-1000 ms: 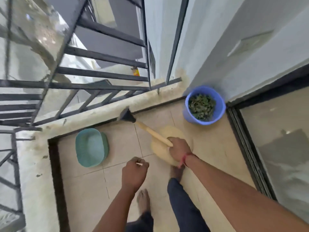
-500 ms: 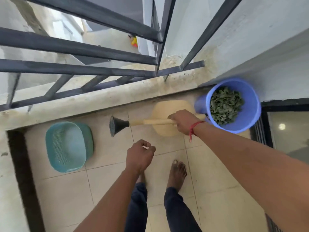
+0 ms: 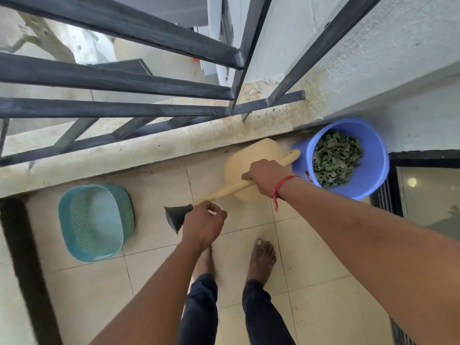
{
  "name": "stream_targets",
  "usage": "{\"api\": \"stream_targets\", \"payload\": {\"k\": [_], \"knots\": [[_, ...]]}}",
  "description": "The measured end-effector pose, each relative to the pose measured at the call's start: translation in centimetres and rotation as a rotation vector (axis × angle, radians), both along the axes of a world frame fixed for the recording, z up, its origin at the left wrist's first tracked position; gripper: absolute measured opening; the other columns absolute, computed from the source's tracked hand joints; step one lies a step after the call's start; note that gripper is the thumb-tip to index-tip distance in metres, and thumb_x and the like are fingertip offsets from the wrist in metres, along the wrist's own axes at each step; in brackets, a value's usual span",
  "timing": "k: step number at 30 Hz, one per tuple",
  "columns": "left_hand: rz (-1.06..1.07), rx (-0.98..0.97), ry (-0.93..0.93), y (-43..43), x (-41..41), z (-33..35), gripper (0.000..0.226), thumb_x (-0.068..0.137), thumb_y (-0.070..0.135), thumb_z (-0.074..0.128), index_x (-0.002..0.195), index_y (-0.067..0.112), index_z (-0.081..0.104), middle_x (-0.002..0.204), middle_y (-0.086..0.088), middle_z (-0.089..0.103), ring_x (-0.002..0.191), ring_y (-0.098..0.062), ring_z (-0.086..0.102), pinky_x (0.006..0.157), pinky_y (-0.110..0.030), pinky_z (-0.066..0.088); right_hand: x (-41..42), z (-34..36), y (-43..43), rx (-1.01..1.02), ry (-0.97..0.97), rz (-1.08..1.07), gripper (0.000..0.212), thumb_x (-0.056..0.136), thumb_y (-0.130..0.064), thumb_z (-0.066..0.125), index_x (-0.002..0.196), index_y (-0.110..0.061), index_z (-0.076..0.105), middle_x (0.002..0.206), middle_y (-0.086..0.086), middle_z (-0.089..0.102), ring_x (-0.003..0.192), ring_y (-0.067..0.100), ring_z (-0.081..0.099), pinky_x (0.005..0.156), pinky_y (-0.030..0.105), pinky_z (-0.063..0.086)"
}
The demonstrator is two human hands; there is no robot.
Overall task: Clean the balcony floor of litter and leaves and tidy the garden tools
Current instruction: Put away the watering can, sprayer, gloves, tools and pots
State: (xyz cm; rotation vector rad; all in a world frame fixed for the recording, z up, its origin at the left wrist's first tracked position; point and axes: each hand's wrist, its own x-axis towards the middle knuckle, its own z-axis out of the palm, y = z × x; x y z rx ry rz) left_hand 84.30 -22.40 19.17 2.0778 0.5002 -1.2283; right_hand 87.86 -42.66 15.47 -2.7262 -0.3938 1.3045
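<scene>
A person's right hand [image 3: 267, 178] clamps the cream watering can [image 3: 254, 155] by its spout, just short of the leaf-filled blue bucket [image 3: 374, 155], while the left hand [image 3: 201, 227] curls beside the black rose [image 3: 178, 216], grip unclear; a careless swing could topple the bucket.

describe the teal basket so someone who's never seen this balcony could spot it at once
Find the dark metal railing and the concrete ledge under it. On the tiled floor below the ledge, at the left, sits the teal basket. It alone has mesh walls, unlike the solid blue bucket of leaves at the right.
</scene>
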Motion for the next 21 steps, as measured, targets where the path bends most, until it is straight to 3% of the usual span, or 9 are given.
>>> {"api": "stream_targets", "payload": {"k": [21], "knots": [[-0.046, -0.015, -0.043, 1.7, -0.5, 0.1, 0.014, 0.09, 0.028, 0.064, 0.095, 0.015, 0.064, 0.08, 0.0, 0.069, 0.078, -0.021, 0.07, 0.073, -0.031, 0.054, 0.2, -2.0, 1.8, -0.018, -0.136, -0.168, 0.04, 0.093, -0.009, 0.051, 0.13, -0.021, 0.053, 0.106, 0.009, 0.059, 0.1, 0.028, 0.056, 0.069, 0.032, 0.038]]}}
